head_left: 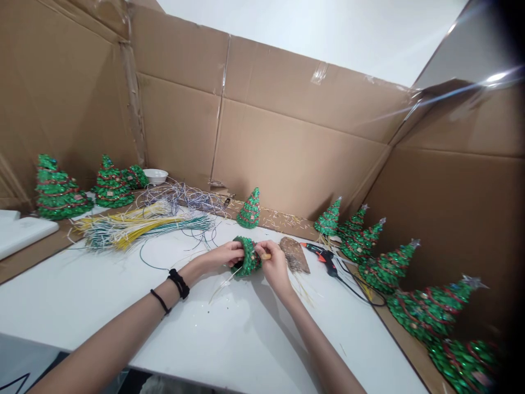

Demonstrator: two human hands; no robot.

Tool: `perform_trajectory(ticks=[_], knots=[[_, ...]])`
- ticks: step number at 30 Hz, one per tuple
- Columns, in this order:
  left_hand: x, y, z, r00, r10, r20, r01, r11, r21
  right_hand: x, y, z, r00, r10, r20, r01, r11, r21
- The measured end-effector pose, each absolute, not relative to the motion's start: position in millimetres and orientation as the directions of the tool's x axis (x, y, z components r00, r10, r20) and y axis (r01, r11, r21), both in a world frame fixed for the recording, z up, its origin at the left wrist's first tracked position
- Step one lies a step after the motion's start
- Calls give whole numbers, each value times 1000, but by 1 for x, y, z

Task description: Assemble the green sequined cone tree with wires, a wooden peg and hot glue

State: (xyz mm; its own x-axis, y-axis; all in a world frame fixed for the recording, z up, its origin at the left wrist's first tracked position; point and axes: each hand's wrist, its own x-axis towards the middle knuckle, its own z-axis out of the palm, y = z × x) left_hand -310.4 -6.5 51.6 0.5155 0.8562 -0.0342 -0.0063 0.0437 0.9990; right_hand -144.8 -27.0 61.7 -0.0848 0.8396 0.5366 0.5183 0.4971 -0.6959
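Mid-table, both hands (219, 255) (275, 267) grip a green tree ornament (247, 257).

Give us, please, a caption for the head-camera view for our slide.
Left hand and right hand hold a small green tree ornament near a glue gun.

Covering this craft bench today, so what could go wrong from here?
The black-and-red glue gun lies close to the right hand; a careless reach could knock it or snag its black cord. Loose pale fibres beside the green sequinned cone tree might tangle into it.
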Motion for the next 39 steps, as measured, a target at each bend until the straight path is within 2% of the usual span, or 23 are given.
perform_trajectory(ticks=[4,9,18,21,25,28,31,39], knots=[[-310,-3,47,547,836,-49,-29,77,997,-146,-25,60,-87,852,516,499,485,-718],[-309,-1,42,604,797,6,-147,103,984,-148,-24,58,-84,864,496,491,469,-734],[-308,-4,40,529,849,8,-118,64,991,-148,-26,56,-81,862,500,480,473,-739],[-307,-4,37,516,857,14,-129,61,990,-149,-27,55,-79,877,475,424,460,-780],[-305,-2,31,491,871,18,-137,57,989,-149,-26,55,-45,900,433,260,429,-865],[-304,0,27,462,887,12,-141,60,988,-146,-23,58,-94,921,378,185,389,-903],[-302,-2,26,436,900,21,-153,51,987,-143,-21,60,-174,934,311,200,343,-918],[-300,-1,22,400,915,45,-179,30,983,-142,-21,66,-165,939,303,237,336,-912]])
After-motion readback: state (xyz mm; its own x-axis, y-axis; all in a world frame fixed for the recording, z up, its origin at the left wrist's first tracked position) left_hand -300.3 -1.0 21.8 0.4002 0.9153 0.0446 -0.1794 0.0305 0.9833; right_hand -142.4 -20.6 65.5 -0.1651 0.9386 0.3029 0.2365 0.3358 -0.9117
